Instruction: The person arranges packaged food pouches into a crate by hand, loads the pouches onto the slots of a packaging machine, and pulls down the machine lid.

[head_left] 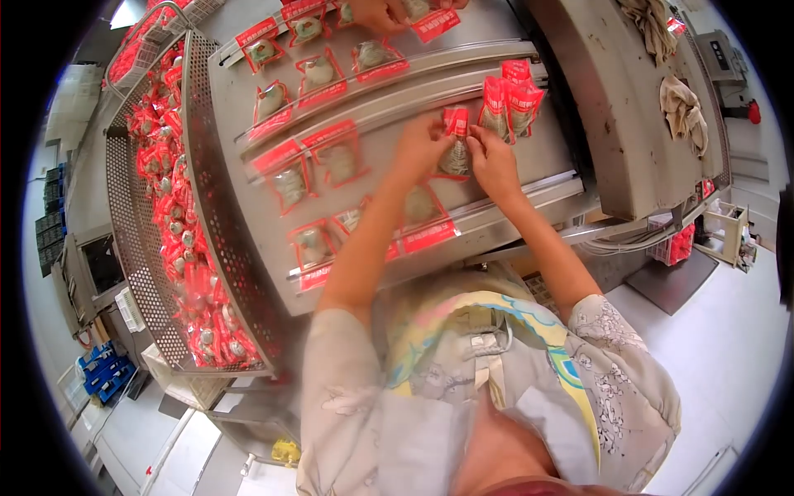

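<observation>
A red-and-clear plastic food packet [454, 155] is held upright between my two hands over the metal worktop. My left hand [422, 149] pinches its left edge, and my right hand [494, 164] has its thumb and fingertips closed on the right edge. Something greyish-green shows through its clear part. Just beyond my right hand, several similar packets [510, 106] stand bunched together. To the left of my left hand, more flat packets [337, 157] lie along the worktop, each holding a pale, rounded item.
A perforated metal bin [234, 207] full of red packets [178, 223] stands at the left. Metal rails [389, 70] cross the worktop [240, 99]. Another person's hand [376, 13] is among packets at the far side. A steel machine housing [637, 124] with cloths [683, 116] stands at the right.
</observation>
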A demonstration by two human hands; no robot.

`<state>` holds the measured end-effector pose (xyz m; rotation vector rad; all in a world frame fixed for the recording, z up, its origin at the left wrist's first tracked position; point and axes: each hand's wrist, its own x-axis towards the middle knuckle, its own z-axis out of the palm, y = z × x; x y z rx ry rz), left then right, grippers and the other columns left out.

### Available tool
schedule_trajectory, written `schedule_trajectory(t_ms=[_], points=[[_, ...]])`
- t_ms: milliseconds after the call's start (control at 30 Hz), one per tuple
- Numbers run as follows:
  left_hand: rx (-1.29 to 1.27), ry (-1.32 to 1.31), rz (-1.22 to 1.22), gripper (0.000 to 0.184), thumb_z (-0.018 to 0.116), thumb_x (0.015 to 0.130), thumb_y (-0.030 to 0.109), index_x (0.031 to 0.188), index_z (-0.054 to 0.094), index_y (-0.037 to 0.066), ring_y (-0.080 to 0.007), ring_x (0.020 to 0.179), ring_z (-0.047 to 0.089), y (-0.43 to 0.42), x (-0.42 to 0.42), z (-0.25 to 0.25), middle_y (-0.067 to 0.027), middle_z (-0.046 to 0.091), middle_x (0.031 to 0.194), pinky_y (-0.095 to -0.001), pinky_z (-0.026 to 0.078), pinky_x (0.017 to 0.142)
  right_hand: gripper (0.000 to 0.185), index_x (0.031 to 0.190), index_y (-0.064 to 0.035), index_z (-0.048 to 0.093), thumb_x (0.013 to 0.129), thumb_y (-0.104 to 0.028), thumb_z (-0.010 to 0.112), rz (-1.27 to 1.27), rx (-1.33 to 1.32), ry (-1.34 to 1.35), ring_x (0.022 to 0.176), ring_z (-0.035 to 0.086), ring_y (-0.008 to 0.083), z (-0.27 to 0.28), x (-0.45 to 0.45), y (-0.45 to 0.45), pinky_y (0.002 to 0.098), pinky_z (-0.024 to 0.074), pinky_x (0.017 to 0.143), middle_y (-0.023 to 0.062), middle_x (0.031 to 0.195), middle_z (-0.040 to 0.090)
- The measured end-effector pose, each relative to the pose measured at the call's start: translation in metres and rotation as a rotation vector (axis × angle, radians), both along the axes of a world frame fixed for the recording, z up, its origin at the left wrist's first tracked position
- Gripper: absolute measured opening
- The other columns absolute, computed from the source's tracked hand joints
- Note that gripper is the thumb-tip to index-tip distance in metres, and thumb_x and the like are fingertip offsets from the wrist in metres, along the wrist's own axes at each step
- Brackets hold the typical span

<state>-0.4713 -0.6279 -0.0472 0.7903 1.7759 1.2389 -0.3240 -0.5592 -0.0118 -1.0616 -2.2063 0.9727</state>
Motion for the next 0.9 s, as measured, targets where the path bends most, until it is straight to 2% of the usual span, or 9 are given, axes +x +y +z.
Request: schedule_trajectory(t_ms=[33,167,233,333,467,633,700,800,900], points=[[-0.016,-0.03,-0.023,0.036,0.073,0.076,0.024,0.104,0.066,0.003,-0.0203,0.078,0.066,-0.001,-0.002,-0.008,-0.0122,0.07,0.091,-0.0321,0.051,0.069,0.025,0.106,-0.0007,0.062,0.089,-0.018,0.056,-0.008,-0.023,0.01,0.089,0.062,0.0372,-0.003,-0.002,-0.001,0.0424,0.0489,0.076,0.0191,0.094,0.065],[-0.05,-0.11,0.044,0.029,0.069,0.084,0.02,0.101,0.066,-0.004,-0.0086,0.073,0.058,-0.011,-0.001,0.011,-0.0052,0.067,0.081,-0.0248,0.046,0.063,0.026,0.107,0.0039,0.062,0.089,-0.015,0.06,-0.072,-0.116,0.003,0.073,0.063,0.0171,-0.015,-0.004,-0.002,0.03,0.0484,0.066,0.0133,0.084,0.067],[-0.004,-0.183,0.133,0.025,0.066,0.086,0.019,0.098,0.066,-0.003,-0.0081,0.072,0.058,-0.017,0.003,0.024,-0.0032,0.066,0.08,-0.0245,0.045,0.062,0.026,0.105,0.0042,0.063,0.09,-0.017,0.061,-0.096,-0.199,-0.058,0.067,0.06,0.0115,-0.018,-0.007,0.0,0.0269,0.0467,0.06,0.0083,0.078,0.066],[0.071,-0.194,0.247,0.02,0.062,0.09,0.019,0.094,0.064,-0.001,-0.007,0.069,0.055,-0.019,0.005,0.008,-0.0005,0.063,0.078,-0.0237,0.043,0.061,0.022,0.098,0.0018,0.065,0.089,-0.018,0.062,-0.08,-0.483,0.134,0.059,0.051,0.0056,-0.021,-0.019,0.0,0.0222,0.0412,0.053,0.0,0.07,0.06],[0.274,-0.251,0.48,0.018,0.057,0.094,0.019,0.09,0.06,0.002,-0.0053,0.064,0.048,-0.019,0.012,0.014,0.0017,0.058,0.075,-0.0218,0.039,0.057,0.02,0.086,0.0021,0.065,0.086,-0.018,0.066,-0.058,-0.739,0.252,0.06,0.052,0.0051,0.001,-0.038,0.002,0.0214,0.0403,0.053,0.0009,0.069,0.062],[0.136,-0.109,0.658,0.02,0.057,0.094,0.02,0.09,0.058,0.001,-0.0049,0.063,0.046,-0.038,-0.007,0.009,0.0011,0.056,0.074,-0.0219,0.038,0.055,0.019,0.076,-0.0001,0.064,0.086,-0.016,0.066,0.021,-0.801,0.418,0.057,0.049,0.0045,0.011,-0.062,-0.002,0.0214,0.0384,0.051,-0.0011,0.064,0.059],[0.175,-0.008,0.75,0.02,0.058,0.093,0.019,0.089,0.057,0.0,-0.0053,0.061,0.046,-0.044,-0.01,0.01,0.0001,0.056,0.072,-0.0231,0.037,0.052,0.019,0.074,0.0,0.064,0.085,-0.016,0.065,0.021,-0.765,0.311,0.057,0.051,0.0049,0.013,-0.066,-0.002,0.0219,0.0394,0.052,0.0003,0.064,0.06],[0.041,-0.098,0.693,0.018,0.058,0.092,0.018,0.087,0.057,0.0,-0.0065,0.061,0.049,-0.062,-0.009,0.014,-0.0019,0.056,0.071,-0.0233,0.039,0.052,0.021,0.074,-0.0006,0.065,0.083,-0.019,0.064,0.095,-0.709,0.065,0.059,0.055,0.0086,0.0,-0.068,0.006,0.0254,0.0428,0.055,0.0046,0.066,0.063],[-0.058,-0.11,0.667,0.016,0.058,0.091,0.016,0.087,0.055,0.001,-0.01,0.063,0.054,-0.074,-0.013,-0.046,-0.0048,0.058,0.075,-0.0242,0.044,0.054,0.025,0.076,-0.0019,0.067,0.08,-0.026,0.063,0.181,-0.546,-0.259,0.063,0.06,0.0156,-0.021,-0.072,0.018,0.0305,0.0461,0.06,0.0096,0.069,0.065]])
